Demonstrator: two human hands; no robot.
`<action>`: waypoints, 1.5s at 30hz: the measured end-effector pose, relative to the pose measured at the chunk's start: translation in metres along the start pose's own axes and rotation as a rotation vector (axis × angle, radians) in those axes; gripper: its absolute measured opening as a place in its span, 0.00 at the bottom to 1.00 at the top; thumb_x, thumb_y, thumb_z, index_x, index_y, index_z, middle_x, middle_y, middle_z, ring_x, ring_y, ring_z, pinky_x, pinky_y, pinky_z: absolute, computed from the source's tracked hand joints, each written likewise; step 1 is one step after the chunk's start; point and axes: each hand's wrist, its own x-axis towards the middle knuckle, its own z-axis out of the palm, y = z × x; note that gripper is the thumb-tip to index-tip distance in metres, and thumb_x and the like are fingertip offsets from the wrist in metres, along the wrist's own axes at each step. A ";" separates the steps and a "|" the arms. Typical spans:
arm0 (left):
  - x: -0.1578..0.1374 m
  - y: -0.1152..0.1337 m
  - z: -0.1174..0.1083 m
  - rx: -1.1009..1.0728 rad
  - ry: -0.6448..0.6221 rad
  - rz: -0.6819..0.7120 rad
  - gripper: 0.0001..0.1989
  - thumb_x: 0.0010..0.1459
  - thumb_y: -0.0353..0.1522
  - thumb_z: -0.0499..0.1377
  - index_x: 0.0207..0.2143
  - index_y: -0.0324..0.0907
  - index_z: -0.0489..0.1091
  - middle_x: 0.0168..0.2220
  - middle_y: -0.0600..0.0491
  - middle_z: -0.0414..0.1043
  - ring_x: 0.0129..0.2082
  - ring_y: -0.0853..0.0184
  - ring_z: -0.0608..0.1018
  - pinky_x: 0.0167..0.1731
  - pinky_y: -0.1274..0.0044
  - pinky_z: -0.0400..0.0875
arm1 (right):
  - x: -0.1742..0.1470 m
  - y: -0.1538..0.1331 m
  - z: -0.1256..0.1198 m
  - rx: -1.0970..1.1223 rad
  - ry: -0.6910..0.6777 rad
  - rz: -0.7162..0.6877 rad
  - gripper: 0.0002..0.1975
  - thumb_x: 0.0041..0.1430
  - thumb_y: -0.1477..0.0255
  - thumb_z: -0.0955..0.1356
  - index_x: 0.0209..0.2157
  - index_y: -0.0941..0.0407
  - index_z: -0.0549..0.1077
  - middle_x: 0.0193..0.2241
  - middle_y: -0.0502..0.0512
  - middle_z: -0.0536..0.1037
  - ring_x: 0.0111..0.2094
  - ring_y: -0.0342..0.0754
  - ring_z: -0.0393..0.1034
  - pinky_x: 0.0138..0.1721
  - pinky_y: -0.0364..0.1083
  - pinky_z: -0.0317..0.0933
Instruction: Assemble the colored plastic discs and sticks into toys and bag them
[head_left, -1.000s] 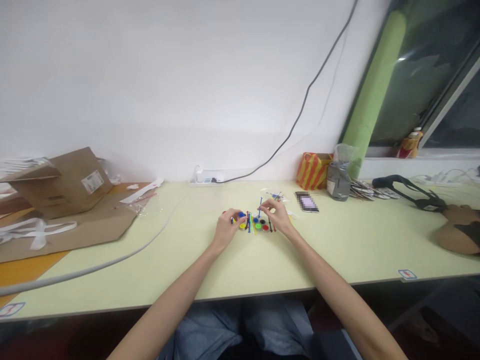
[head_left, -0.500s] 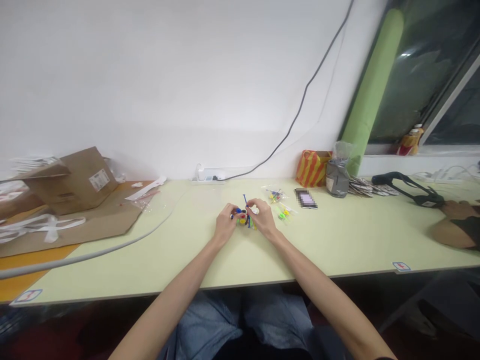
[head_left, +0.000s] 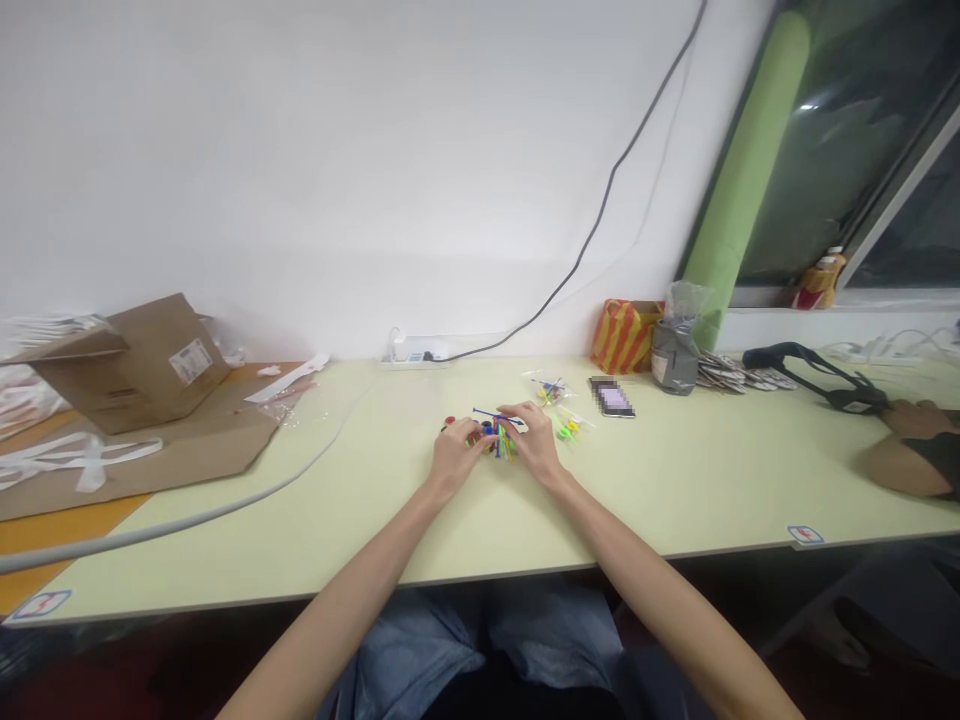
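My right hand (head_left: 534, 438) is closed in a pinch on a thin blue plastic stick (head_left: 487, 412), which lies nearly level and points left. Close beside it, my left hand (head_left: 452, 458) has its fingers curled in at a small cluster of parts; what they hold is too small to make out. Below and between the hands lie small coloured plastic pieces (head_left: 504, 446), blue, yellow and green, partly covered by the fingers. A small round red piece (head_left: 450, 420) shows just past the left fingers.
Right of my hands lie a clear bag with coloured pieces (head_left: 551, 390), yellow-green pieces (head_left: 568, 428) and a phone (head_left: 612, 397). A striped bag (head_left: 622, 335) stands behind. At left are a cardboard box (head_left: 157, 360) and a grey cable (head_left: 225, 515). Another person's arm (head_left: 911, 465) rests far right.
The blue stick has turned from upright to nearly level. My left hand has shifted slightly, and the red piece now shows beyond its fingers. The view has moved a little.
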 end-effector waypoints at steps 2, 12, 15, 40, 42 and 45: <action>0.000 0.004 0.000 -0.001 -0.004 0.022 0.16 0.58 0.46 0.60 0.27 0.44 0.72 0.25 0.54 0.71 0.27 0.67 0.71 0.32 0.75 0.63 | 0.000 -0.001 0.001 0.018 0.004 0.015 0.07 0.61 0.71 0.69 0.39 0.51 0.80 0.36 0.56 0.79 0.40 0.52 0.72 0.46 0.52 0.64; -0.002 0.011 0.003 -0.001 -0.006 0.027 0.20 0.61 0.46 0.57 0.24 0.44 0.74 0.23 0.52 0.72 0.25 0.66 0.71 0.29 0.74 0.63 | -0.001 -0.007 0.001 0.095 -0.012 -0.014 0.07 0.59 0.73 0.69 0.35 0.50 0.81 0.33 0.56 0.79 0.39 0.52 0.72 0.43 0.51 0.68; -0.002 0.010 0.004 -0.044 -0.003 -0.009 0.20 0.61 0.46 0.57 0.25 0.43 0.75 0.24 0.52 0.73 0.25 0.66 0.71 0.28 0.75 0.63 | -0.002 -0.007 0.000 0.100 -0.008 -0.012 0.07 0.59 0.72 0.69 0.35 0.51 0.81 0.34 0.56 0.80 0.39 0.52 0.72 0.44 0.51 0.68; 0.005 0.014 0.004 -0.467 0.016 -0.138 0.19 0.56 0.44 0.63 0.21 0.38 0.75 0.19 0.56 0.67 0.21 0.72 0.67 0.21 0.80 0.59 | 0.000 -0.018 -0.003 0.046 -0.117 -0.184 0.10 0.58 0.75 0.67 0.42 0.54 0.74 0.38 0.56 0.77 0.42 0.52 0.69 0.44 0.51 0.65; 0.006 0.016 0.007 -0.489 0.011 -0.129 0.18 0.55 0.43 0.63 0.23 0.38 0.76 0.20 0.55 0.69 0.21 0.72 0.68 0.21 0.80 0.60 | -0.001 -0.015 -0.002 0.043 -0.057 -0.191 0.06 0.59 0.75 0.67 0.39 0.54 0.74 0.35 0.55 0.77 0.40 0.52 0.69 0.42 0.50 0.64; 0.006 0.020 0.008 -0.509 0.015 -0.113 0.17 0.55 0.43 0.64 0.26 0.38 0.78 0.24 0.53 0.73 0.24 0.71 0.71 0.23 0.80 0.64 | -0.002 -0.013 -0.003 0.038 -0.007 -0.214 0.05 0.60 0.74 0.68 0.37 0.53 0.75 0.35 0.55 0.78 0.40 0.52 0.69 0.42 0.50 0.64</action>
